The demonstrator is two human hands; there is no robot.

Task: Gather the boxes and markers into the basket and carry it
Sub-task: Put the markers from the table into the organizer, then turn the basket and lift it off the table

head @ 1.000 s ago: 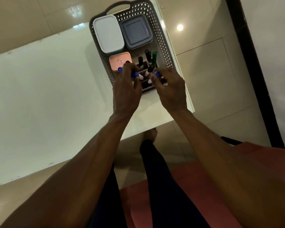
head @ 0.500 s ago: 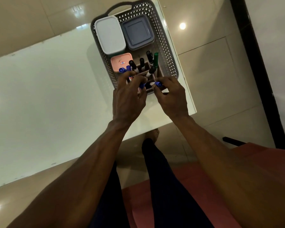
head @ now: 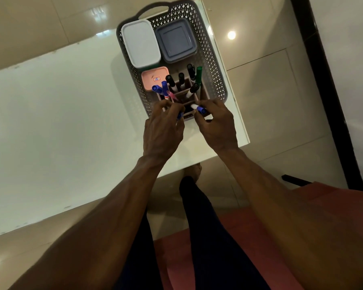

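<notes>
White tabletop (head: 61, 122) carries grey perforated basket (head: 216, 80) at its right end. Inside, left to right: white box (head: 139, 42), pink box (head: 153, 77) nearer, grey box (head: 176, 39). Markers stand in a compartmented holder (head: 189, 95): blue marker (head: 156, 88), black marker (head: 170, 80), green marker (head: 198, 74). Left hand (head: 162, 130): fingers curled at the holder's near edge, grip cannot be told. Right hand (head: 217, 124): grip pinched on a blue-capped marker (head: 198, 108).

The basket (head: 213, 65) looks like grey plastic, its walls pierced in a lattice, and the white box lid (head: 140, 43) and grey-blue box lid (head: 176, 40) inside are smooth, matt plastic. The white table (head: 50, 122) is smooth and faintly glossy; the beige floor tiles (head: 264, 97) shine, mirroring a lamp.
</notes>
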